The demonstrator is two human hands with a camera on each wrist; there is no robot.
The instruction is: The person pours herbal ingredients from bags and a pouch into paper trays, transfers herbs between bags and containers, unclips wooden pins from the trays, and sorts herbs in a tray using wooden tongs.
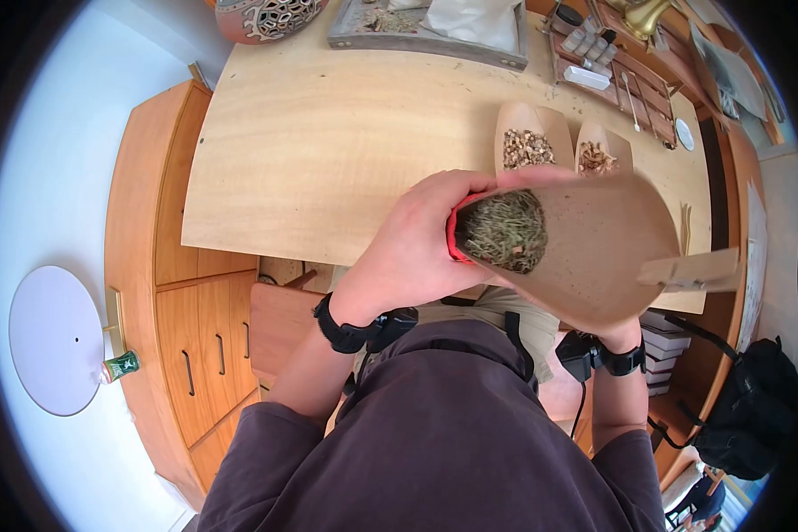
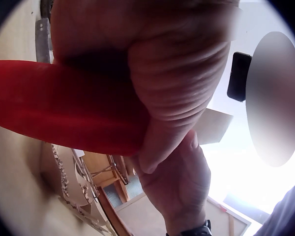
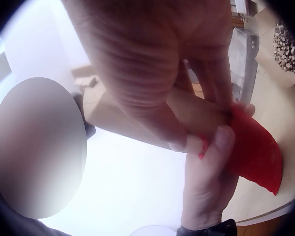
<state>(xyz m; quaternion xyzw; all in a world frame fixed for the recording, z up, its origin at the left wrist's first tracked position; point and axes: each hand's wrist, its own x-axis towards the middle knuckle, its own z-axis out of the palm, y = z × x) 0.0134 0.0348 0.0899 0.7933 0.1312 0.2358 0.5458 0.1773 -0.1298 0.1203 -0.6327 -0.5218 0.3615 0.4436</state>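
In the head view a tan scoop with a stubby handle lies across both hands, its narrow end at the mouth of a red pouch. Dried green herb is heaped in that narrow end. My left hand grips the pouch around its mouth. Seen from the left wrist, the red pouch hangs below the curled fingers. My right hand holds the scoop from its sides, fingertips close to the pouch mouth and the left thumb. The scoop hides most of the right hand in the head view. The inside of the pouch is hidden.
Two similar scoops stand behind on the table, with brown dried pieces and curled chips. A grey tray with white bags is at the back, beside a wooden rack of small bottles. A patterned pot sits back left.
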